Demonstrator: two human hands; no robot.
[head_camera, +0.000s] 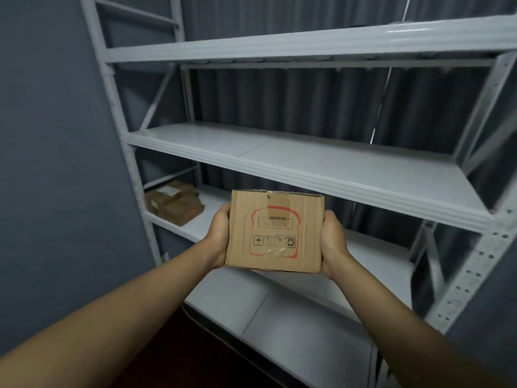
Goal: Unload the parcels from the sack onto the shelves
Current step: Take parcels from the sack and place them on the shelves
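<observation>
Both forearms reach out from the bottom corners toward the rack, bare to the wrists. My left hand (pixel 219 236) clasps the left side of the cardboard box (pixel 274 232), fingers wrapped behind it out of sight and the thumb edge along the front; my right hand (pixel 333 242) grips the right side the same way. I hold the box in the air between them, in front of the rack, level with its lower shelf (pixel 372 252) and touching no board. On the face toward me I see a red outline shaped like a bread slice, a small framed line of print too blurred for me to read, and a row of handling symbols: an umbrella and a recycling mark are clear. Clear tape crosses the top and bottom edges. Beyond, brown parcels (pixel 174 203) with white labels lie stacked at the left end of that shelf. The middle shelf (pixel 307 161) runs above the box, against dark curtains (pixel 293 99).
</observation>
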